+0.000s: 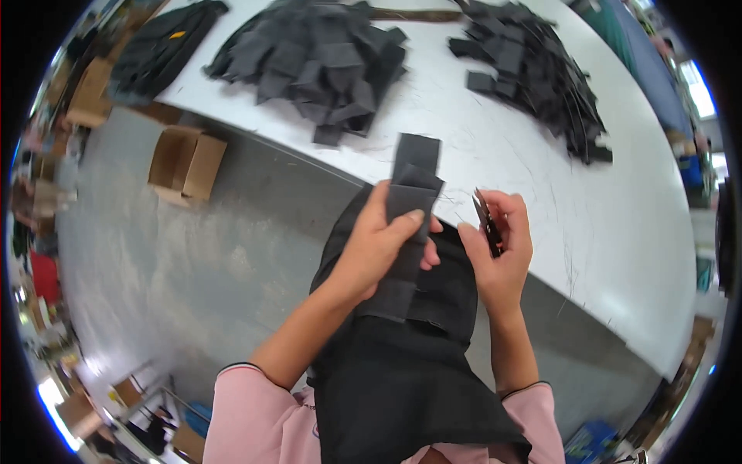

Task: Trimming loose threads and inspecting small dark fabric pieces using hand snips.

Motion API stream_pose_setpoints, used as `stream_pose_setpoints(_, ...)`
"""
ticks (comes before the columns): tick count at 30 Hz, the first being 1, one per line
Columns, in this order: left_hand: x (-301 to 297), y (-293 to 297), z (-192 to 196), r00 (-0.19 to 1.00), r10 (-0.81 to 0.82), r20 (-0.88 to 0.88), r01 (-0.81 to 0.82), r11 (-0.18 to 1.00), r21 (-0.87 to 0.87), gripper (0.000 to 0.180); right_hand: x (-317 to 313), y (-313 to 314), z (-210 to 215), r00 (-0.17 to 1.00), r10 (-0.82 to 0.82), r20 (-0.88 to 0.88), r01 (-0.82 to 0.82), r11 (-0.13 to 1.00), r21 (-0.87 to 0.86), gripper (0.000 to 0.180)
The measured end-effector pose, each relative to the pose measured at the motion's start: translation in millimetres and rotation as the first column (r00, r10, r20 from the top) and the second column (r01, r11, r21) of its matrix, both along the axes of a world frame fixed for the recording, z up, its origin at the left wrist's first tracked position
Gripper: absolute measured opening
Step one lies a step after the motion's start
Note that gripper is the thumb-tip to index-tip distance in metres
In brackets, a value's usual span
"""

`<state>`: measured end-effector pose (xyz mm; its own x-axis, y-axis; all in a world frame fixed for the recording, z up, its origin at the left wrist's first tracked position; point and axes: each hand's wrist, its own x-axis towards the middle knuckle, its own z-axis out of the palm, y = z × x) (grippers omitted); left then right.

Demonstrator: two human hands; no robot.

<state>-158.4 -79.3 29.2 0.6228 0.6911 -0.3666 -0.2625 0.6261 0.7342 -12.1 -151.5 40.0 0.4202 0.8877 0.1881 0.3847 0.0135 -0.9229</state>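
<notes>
My left hand grips a dark grey fabric strip, thumb on top and fingers curled beneath. The strip looks folded or layered at its upper end, which points toward the table. To its right, a little apart from the cloth, my right hand is closed around small dark thread snips with their tips pointing up and away. Whether the blades touch is too small to tell. On the table, a large heap of similar grey fabric pieces lies beyond my left hand. A second heap of dark pieces spreads at the far right.
The white table runs diagonally in front of me, with loose threads scattered on it. A black bag-like item lies at the far left. An open cardboard box stands on the grey floor. Black cloth covers my lap.
</notes>
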Motion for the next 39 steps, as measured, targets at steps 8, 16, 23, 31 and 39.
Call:
stream_pose_setpoints(8, -4.2, -14.9, -2.9, 0.997, 0.052, 0.06, -0.053, 0.999, 0.004, 0.033, 0.4, -21.3, -9.7, 1.0, 0.014, -0.006, -0.014, 1.0, 0.022, 0.02)
stream_pose_setpoints(16, -4.6, -43.1, 25.7, 0.991, 0.133, -0.011, -0.131, 0.982, 0.135, 0.037, -17.3, -19.6, 6.6, 0.953, 0.115, -0.28, -0.098, 0.992, 0.076, 0.012)
stream_pose_setpoints(23, 16.8, -53.5, 28.9, 0.996, 0.087, -0.03, -0.084, 0.991, 0.106, 0.038, 3.4, -26.9, 9.5, 0.939, 0.164, -0.304, -0.135, 0.984, 0.115, 0.014)
stream_pose_setpoints(31, 14.6, -49.8, 28.6, 0.982, 0.051, -0.183, 0.019, 0.933, 0.36, 0.059, -19.5, -26.4, 49.5, 0.821, 0.155, -0.549, -0.124, 0.988, 0.095, 0.023)
stream_pose_setpoints(39, 2.9, -34.7, 22.6, 0.96, 0.075, -0.27, 0.076, 0.856, 0.511, 0.051, -21.5, -7.8, 37.6, 0.795, 0.143, -0.589, -0.195, 0.98, -0.025, 0.016)
